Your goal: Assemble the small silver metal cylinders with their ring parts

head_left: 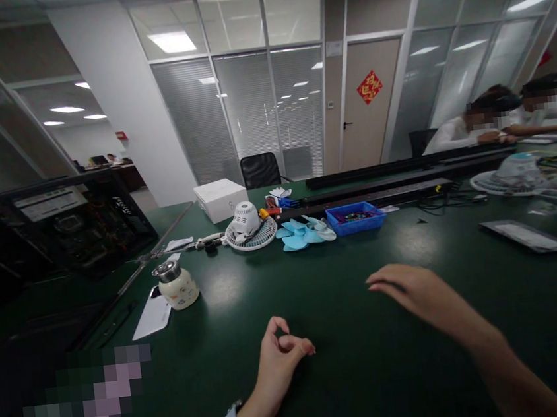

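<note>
My left hand (282, 351) rests near the front of the green table (354, 360), its fingers loosely curled and a gap showing between them and the thumb. Nothing shows in it. To the right and farther forward, my right hand (413, 287) hovers over the tabletop, its fingers stretched to the left and apart from the thumb, holding nothing. Beyond the hands lie light blue fan blades (301, 234), a blue tray (356, 220) of small parts, and a white fan head with its round grille (251, 234).
A cream jar with a metal lid (178, 287) stands beside a white phone (151, 315) at left. Behind are a white box (220, 200) and long black bars (381, 191). An open computer case (71, 223) occupies the left; two people sit at far right.
</note>
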`<action>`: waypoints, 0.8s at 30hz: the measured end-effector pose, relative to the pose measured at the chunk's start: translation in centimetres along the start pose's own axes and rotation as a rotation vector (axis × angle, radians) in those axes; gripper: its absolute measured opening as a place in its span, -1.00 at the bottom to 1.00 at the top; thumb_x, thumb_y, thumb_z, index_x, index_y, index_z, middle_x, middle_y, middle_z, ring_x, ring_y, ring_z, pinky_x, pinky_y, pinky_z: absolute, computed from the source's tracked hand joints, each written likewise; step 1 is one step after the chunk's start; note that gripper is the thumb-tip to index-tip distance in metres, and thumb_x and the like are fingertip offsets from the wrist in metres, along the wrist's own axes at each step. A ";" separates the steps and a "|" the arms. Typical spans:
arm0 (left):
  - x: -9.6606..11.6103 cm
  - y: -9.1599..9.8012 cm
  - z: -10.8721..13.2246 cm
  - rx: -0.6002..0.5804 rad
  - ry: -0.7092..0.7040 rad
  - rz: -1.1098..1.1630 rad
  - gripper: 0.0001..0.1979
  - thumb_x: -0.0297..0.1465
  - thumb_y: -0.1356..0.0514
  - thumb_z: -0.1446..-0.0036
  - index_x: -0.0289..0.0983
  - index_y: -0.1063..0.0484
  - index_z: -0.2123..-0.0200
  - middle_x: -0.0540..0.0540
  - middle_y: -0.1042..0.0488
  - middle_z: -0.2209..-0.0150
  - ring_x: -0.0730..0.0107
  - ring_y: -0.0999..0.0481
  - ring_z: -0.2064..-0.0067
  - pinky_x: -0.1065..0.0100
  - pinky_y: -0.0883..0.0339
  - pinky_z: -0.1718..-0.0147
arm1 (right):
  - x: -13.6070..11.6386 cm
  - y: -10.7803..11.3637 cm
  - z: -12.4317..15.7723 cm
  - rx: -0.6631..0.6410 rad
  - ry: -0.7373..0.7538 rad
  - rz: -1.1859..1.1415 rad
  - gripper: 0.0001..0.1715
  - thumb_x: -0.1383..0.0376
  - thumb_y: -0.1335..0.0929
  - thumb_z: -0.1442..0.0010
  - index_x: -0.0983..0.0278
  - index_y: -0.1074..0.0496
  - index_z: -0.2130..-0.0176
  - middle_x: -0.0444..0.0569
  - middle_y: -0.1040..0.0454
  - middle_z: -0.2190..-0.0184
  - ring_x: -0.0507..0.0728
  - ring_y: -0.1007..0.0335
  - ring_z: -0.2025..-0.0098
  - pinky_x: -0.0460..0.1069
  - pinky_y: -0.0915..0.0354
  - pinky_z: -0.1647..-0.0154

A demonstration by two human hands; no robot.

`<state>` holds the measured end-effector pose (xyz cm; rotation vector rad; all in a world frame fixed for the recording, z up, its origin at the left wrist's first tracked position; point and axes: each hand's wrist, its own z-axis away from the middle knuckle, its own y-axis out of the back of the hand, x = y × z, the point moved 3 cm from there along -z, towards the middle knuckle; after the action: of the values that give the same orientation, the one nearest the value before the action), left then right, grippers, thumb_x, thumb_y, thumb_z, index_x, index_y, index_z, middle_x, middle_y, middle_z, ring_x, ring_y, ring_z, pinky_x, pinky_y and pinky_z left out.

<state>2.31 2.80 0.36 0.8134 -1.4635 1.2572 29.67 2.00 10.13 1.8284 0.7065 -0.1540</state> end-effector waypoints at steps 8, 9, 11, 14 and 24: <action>0.3 0.6 -0.4 -0.003 0.004 -0.073 -0.49 -0.31 -0.40 0.09 -0.19 -0.06 0.30 0.02 -0.57 0.55 0.43 -0.55 0.45 0.42 -0.36 0.34 | 8.7 5.8 1.9 -0.252 -0.713 0.225 -0.87 0.39 -0.40 -0.06 0.23 -0.61 0.40 0.03 -0.62 0.37 0.16 -0.54 0.29 -0.01 -0.34 0.29; 0.2 0.7 -0.4 -0.007 0.006 -0.081 -0.49 -0.32 -0.40 0.09 -0.19 -0.07 0.30 0.02 -0.57 0.55 0.43 -0.55 0.45 0.42 -0.35 0.34 | 8.4 5.5 1.7 -0.279 -0.734 0.229 -0.89 0.39 -0.42 -0.05 0.23 -0.60 0.40 0.02 -0.62 0.37 0.15 -0.54 0.28 -0.02 -0.34 0.28; 0.0 0.7 -0.4 -0.019 0.010 -0.094 -0.50 -0.32 -0.40 0.08 -0.20 -0.07 0.29 0.02 -0.58 0.53 0.43 -0.55 0.44 0.43 -0.35 0.35 | 7.8 5.2 1.2 -0.308 -0.767 0.251 -0.90 0.38 -0.42 -0.05 0.24 -0.60 0.40 0.00 -0.62 0.37 0.15 -0.54 0.27 -0.02 -0.34 0.27; 0.0 0.8 -0.4 -0.028 0.013 -0.105 -0.50 -0.32 -0.40 0.09 -0.20 -0.08 0.29 0.01 -0.58 0.53 0.42 -0.56 0.44 0.44 -0.34 0.37 | 7.6 5.2 1.0 -0.318 -0.802 0.269 -0.86 0.40 -0.40 -0.08 0.24 -0.60 0.37 -0.01 -0.62 0.33 0.14 -0.53 0.24 -0.03 -0.33 0.26; -0.2 0.8 -0.6 -0.034 -0.001 -0.137 -0.48 -0.28 -0.42 0.12 -0.20 -0.09 0.30 0.01 -0.56 0.55 0.46 -0.51 0.49 0.50 -0.26 0.45 | 9.3 4.9 1.3 -0.323 -0.801 0.313 -0.86 0.39 -0.41 -0.07 0.23 -0.60 0.35 -0.04 -0.61 0.33 0.13 -0.52 0.22 -0.04 -0.29 0.24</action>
<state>1.78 3.51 -0.05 0.8758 -1.4019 1.1266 40.14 3.40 9.66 1.3745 -0.1162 -0.4975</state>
